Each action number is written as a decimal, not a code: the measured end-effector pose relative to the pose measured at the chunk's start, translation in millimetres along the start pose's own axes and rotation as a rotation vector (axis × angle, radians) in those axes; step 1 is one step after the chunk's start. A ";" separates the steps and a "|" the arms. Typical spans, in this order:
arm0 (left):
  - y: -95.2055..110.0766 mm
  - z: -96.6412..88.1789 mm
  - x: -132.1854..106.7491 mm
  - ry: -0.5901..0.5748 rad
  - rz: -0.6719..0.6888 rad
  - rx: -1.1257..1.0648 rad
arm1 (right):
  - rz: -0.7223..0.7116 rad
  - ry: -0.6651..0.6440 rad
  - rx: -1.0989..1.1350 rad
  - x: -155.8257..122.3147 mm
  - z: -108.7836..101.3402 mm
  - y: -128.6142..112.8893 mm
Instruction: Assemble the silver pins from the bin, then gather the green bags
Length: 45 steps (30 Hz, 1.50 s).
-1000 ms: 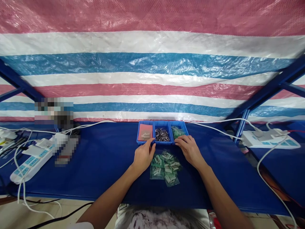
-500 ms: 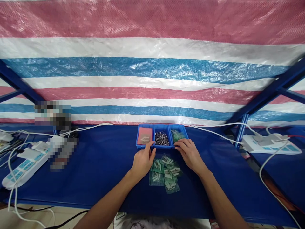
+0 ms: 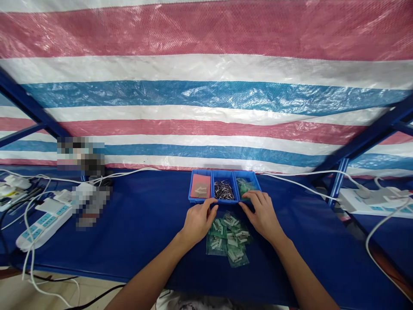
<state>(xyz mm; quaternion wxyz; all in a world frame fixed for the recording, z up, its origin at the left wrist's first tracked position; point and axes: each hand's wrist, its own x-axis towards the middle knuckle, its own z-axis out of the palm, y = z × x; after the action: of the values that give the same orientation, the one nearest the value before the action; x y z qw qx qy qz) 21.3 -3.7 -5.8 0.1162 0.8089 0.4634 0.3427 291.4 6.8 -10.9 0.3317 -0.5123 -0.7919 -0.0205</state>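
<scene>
Three joined blue bins stand at the middle of a blue table. The left bin holds a pink sheet, the middle one metal pins, the right one small green bags. My left hand rests with its fingertips on the near rim between the left and middle bins, holding nothing. My right hand lies with fingers stretched over the near rim of the right bin. Between my hands, in front of the bins, lies a pile of green bags with metal parts.
A white power strip with cables lies at the left, beside a blurred-out object. Another power strip sits at the right, past a blue frame post. A red, white and blue striped tarp hangs behind the table.
The view has shifted a little, so everything sits slightly lower and further right. Both hands stay at the near rim of the bins.
</scene>
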 end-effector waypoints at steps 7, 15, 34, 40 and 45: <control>-0.2 -1.5 -0.2 0.014 0.034 0.028 | -0.037 0.028 0.006 1.1 -3.4 -2.3; 0.6 -2.5 0.2 0.046 0.059 0.011 | -0.043 0.029 -0.031 1.9 -5.4 -3.5; -1.0 0.6 -4.9 0.120 -0.071 -0.214 | -0.237 -0.217 0.148 -0.7 2.5 -46.3; -2.6 5.9 -6.8 0.152 -0.059 -0.316 | -0.362 -0.263 0.155 0.8 2.5 -60.6; -3.5 15.2 -6.9 0.256 -0.003 -0.444 | -0.429 -0.284 0.198 -0.1 6.5 -75.8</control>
<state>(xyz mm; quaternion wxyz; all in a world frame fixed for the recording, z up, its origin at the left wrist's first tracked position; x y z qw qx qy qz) 26.7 -5.5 -21.9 0.2318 0.7129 0.3887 0.5356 225.6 -26.9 7.2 0.2537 -0.2955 -0.9191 0.0594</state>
